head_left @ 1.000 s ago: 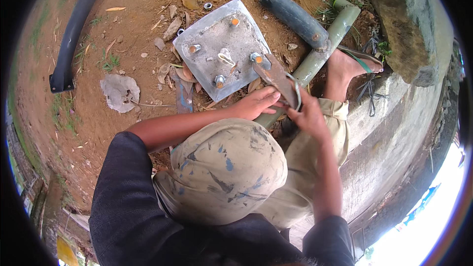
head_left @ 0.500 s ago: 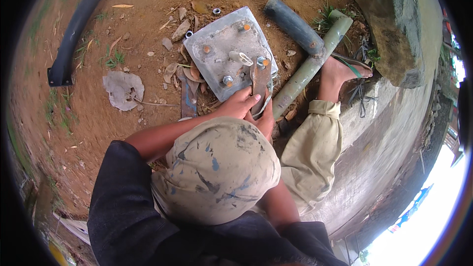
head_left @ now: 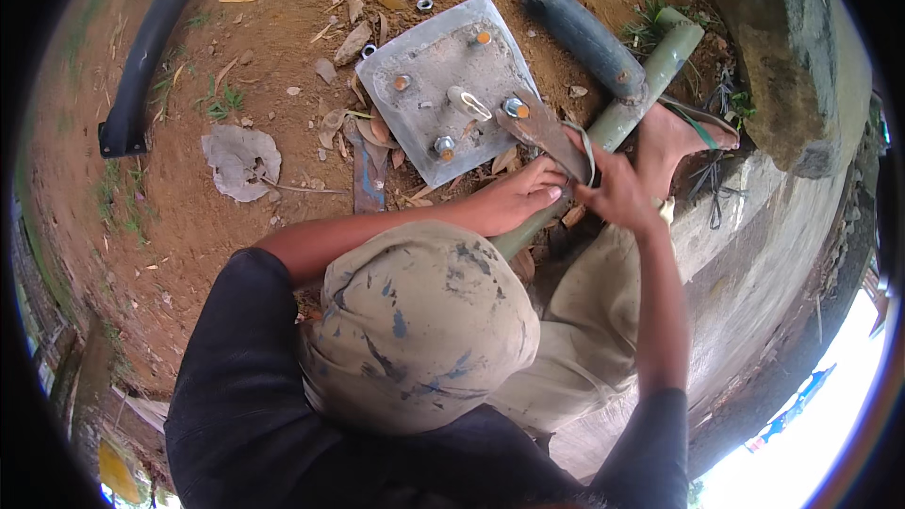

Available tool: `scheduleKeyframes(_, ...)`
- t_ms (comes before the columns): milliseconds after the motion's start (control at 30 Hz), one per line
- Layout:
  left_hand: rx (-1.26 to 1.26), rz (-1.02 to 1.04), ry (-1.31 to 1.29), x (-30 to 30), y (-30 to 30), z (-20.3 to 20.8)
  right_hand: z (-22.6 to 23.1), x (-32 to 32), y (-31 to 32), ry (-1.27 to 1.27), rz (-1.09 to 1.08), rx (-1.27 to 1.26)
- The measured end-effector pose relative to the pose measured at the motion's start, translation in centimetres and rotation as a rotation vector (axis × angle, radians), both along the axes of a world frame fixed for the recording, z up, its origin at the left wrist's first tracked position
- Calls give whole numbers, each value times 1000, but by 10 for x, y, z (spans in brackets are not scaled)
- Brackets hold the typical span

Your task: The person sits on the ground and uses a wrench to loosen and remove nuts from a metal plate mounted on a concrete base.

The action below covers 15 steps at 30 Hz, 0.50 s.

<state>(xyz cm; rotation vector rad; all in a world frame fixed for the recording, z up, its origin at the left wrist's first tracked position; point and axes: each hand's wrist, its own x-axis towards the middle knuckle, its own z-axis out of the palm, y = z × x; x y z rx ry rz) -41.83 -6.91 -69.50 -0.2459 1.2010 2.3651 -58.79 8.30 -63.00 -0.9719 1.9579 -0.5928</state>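
A square grey concrete slab with a metal rim lies on the soil ahead, with several upright bolts around a short pale stub. My right hand is closed round the near part of a rusty flat metal bar. The bar's far end meets the nut on the slab's right-hand bolt. A thin pale strip loops beside the right fingers. Close to the bar's near end rests my left hand, thumb apart from its loosely stretched fingers; whether it touches the bar is unclear. A paint-stained cap covers the lower middle.
Two joined pipes, one dark and one green, lie right of the slab near a sandalled foot. A blue-stained flat metal strip and loose nuts lie around the slab. A large rock stands right.
The bar's near end has swung to the right, from pointing toward me to a slant. My right hand has moved right with it, and my left hand has shifted right, its fingers looser.
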Motion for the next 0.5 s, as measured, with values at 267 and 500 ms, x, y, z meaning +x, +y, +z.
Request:
scheduleKeyframes(267,171,231,-259,9,1,-8,24,61,0,-48,-326,65)
scheduleKeyframes(500,77,400,-252,28,-12,-4,1,176,-57,-173,-929,-64)
